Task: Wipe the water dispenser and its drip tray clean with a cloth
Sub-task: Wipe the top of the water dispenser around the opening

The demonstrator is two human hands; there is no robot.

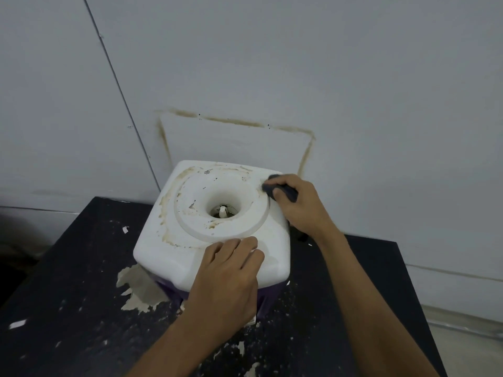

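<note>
**Dark cloth (287,191) on the dispenser's (163,251) far right corner**

Dark and bunched, the cloth sits in the right hand (302,208), whose fingers curl over it and press it onto the white top at the far right corner, just outside the raised ring (190,197). Part of the cloth shows past the fingertips and part between finger and thumb.

The left hand (228,276) holds nothing. It lies palm down on the near edge of the top, fingers loosely bent, their tips touching the surface just in front of the ring.

The dispenser stands on a black table (68,308), against a grey wall (353,77). Its top is a rounded white square, seen from above. Inside the ring the surface dips into a funnel with a small spike (223,212) at the bottom. Brown stains (163,210) run along the left side of the top and curve round the far edge of the ring; small dark specks dot the ring itself. Below the white top a purple body (268,297) shows at the near right.

The table's black coating is flaked, with a pale peeled patch (138,289) beside the dispenser's near left corner. On the wall behind, a brown outline (234,121) traces a rectangle.
</note>
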